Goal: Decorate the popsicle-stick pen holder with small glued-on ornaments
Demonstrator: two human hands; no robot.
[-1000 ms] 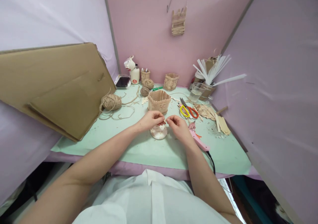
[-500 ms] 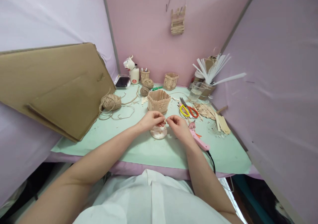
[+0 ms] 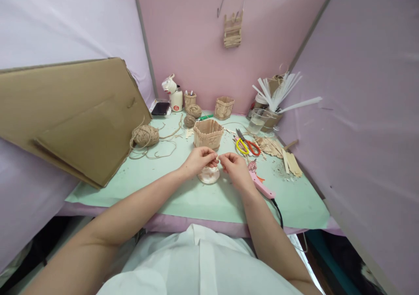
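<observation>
My left hand (image 3: 201,159) and my right hand (image 3: 233,164) meet fingertip to fingertip, both pinched closed. A tiny pale piece shows between them, too small to name. Just below the hands lies a round whitish disc (image 3: 208,176) on the green table cover. Behind the fingers stands a basket (image 3: 208,138) made of wooden sticks, open at the top. To the right of my right hand rests a pink glue gun (image 3: 262,186) with a black cord. Beyond it are scissors (image 3: 248,143) with one yellow and one red handle.
Twine balls (image 3: 145,135) and loose twine lie left, beside a large cardboard sheet (image 3: 91,120). Wooden sticks (image 3: 292,162) lie at right. Behind them stand a clear plastic cup (image 3: 258,120) and white glue sticks (image 3: 279,92). A phone (image 3: 160,108) and bottle (image 3: 176,98) are at back left.
The whole view has shifted very slightly. Both hands keep their pinch over the disc, with hardly any visible movement.
</observation>
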